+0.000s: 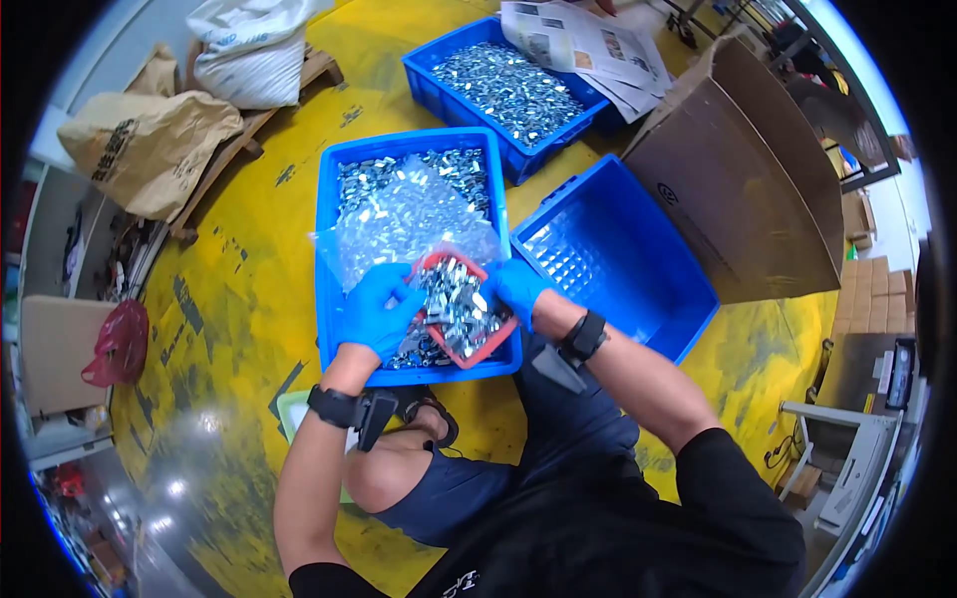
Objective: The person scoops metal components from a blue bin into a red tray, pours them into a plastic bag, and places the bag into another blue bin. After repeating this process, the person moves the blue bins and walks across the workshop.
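Note:
A small red plastic tray (pixel 482 353), heaped with shiny metal pieces (pixel 461 304), is tilted over the near end of a blue crate (pixel 327 214). My right hand (pixel 515 288), in a blue glove, is closed on the tray's right rim. At its left edge, my gloved left hand (pixel 379 311) has its fingers curled against the tray; some fingertips are hidden. Behind the tray, a clear plastic bag (pixel 409 214) lies in the crate on top of many more small metal pieces.
Farther back stands another blue crate (pixel 424 90) of metal pieces, partly covered by printed sheets (pixel 588 50). To the right are a blue bin (pixel 628 264) and a large cardboard box (pixel 738 189). Sacks (pixel 150 149) sit on a wooden pallet (pixel 224 164) at left.

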A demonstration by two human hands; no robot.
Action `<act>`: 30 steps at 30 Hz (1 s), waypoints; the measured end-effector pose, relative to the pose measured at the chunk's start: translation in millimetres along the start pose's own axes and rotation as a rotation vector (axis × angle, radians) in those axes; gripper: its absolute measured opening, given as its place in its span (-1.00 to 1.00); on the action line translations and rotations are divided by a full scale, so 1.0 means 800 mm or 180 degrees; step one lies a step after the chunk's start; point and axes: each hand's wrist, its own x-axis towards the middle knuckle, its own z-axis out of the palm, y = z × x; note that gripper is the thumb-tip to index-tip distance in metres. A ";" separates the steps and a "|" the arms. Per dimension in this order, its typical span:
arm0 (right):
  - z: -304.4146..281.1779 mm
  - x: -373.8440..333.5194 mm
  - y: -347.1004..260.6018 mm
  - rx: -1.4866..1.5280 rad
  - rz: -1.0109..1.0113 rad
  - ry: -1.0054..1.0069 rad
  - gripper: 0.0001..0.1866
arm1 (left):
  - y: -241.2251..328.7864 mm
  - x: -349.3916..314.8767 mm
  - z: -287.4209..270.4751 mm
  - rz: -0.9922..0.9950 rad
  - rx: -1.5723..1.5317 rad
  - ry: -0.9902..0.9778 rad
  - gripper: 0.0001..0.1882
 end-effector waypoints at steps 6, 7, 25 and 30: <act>-0.029 0.061 -0.105 -0.2926 -0.0965 -0.0601 -0.87 | -0.007 0.015 0.026 -0.0406 0.1551 0.0208 -0.72; -0.034 0.076 -0.119 -0.2836 -0.1135 -0.0979 -0.85 | -0.011 0.015 0.027 -0.0374 0.1442 0.0240 -0.70; 0.111 0.021 -0.270 -0.5000 -0.1332 -0.0082 -0.63 | 0.008 0.000 -0.029 -0.0741 -0.0279 0.1682 -0.66; 0.112 0.009 -0.301 -0.5083 -0.0960 0.0023 -0.65 | 0.014 0.005 -0.047 -0.0868 -0.0568 0.1879 -0.68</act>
